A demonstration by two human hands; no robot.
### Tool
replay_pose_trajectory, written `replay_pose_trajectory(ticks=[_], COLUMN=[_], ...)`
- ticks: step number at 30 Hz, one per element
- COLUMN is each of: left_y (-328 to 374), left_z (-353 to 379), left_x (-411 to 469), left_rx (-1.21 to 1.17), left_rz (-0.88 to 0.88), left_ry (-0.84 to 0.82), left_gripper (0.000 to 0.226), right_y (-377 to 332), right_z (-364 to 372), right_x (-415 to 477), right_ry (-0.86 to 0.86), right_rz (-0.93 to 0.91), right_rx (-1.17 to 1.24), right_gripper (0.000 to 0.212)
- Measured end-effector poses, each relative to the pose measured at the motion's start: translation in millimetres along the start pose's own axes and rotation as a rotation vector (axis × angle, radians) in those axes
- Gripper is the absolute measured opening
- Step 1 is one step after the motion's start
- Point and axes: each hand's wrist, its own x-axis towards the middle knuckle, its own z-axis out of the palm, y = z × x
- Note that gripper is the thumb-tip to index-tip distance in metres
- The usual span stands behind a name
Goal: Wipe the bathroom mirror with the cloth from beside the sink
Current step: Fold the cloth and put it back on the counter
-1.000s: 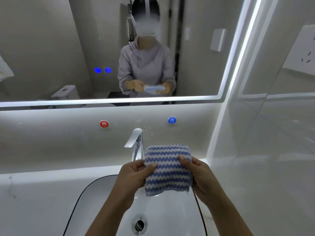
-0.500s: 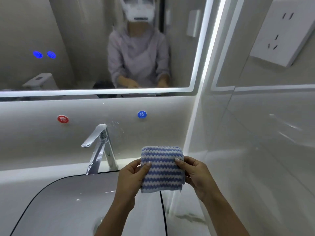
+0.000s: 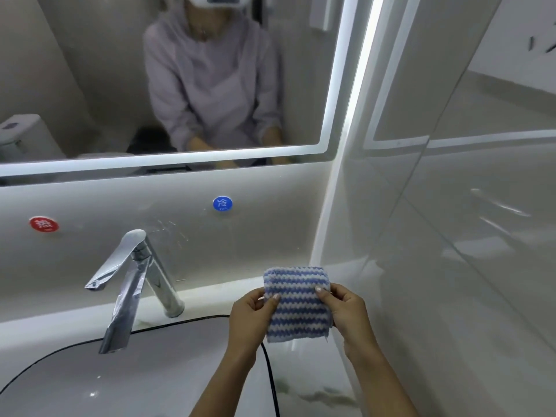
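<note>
shifted right: two hands (image 3: 251, 314) (image 3: 349, 311) grip one cloth (image 3: 298, 305).

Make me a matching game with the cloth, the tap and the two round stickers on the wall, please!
Things:
1. cloth
2. tap
3. left sticker
4. right sticker

Colours:
A. shiny silver
B. red
C. blue and white stripes
D. blue

Pairs: 1-C, 2-A, 3-B, 4-D

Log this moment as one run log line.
phase: pre-wipe | cloth: folded, held by left hand and right hand beside sink | mirror: untouched
</note>
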Motion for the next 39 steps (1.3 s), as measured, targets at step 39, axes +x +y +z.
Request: replay_pose_trajectory(ticks=[39], left_y=[-125.5], left_z=[61.0], left_x=[91.9], left_rx=[0.518], left_rz=[-0.58], left_ry=[0.102], left_gripper=[0.022], right_y=[149.1], right_z=[1.4], right_x=[91.8], right_ry=[0.079], right_rz=[0.065], right_rx=[-0.603], right_gripper=[0.02])
